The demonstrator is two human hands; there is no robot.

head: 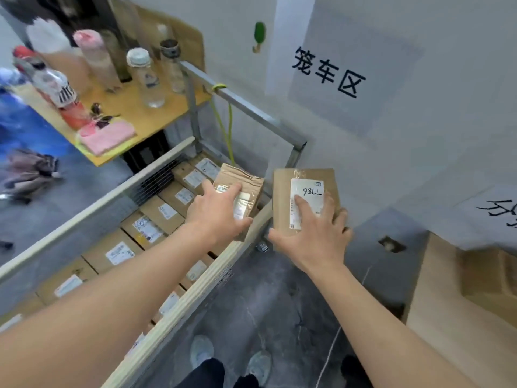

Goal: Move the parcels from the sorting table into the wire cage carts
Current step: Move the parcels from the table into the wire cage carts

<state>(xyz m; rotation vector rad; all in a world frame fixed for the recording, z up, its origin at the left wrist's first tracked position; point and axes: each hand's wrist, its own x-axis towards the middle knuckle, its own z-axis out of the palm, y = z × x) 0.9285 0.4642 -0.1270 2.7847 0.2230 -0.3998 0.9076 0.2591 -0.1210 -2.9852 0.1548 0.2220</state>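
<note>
Here both arms reach forward over the near rail (195,289) of a wire cart (156,180). The left hand (216,212) grips a small brown parcel (246,186), thumb along its near right edge and fingers spread over the top onto its white label; this parcel hangs tilted above the cart's far right corner, over the boxes already inside. The right hand (313,236) holds a second, flat parcel (282,203) upright just outside the cart, beside its right corner post; the forefinger lies on the label (306,191), which bears the handwritten marks "98LL", the thumb sits at the lower left edge, and the other fingers curl round the right edge. The two parcels are near each other but apart. Inside the cart, brown boxes (156,214) with white labels lie flat in rows along its length. Behind the cart stands a wooden shelf (131,119) with several bottles (145,77) and a pink cloth (107,137). On the white wall (391,121) black characters (328,71) are painted. Below, on the grey floor (265,303), the person's shoes (201,351) show.
</note>
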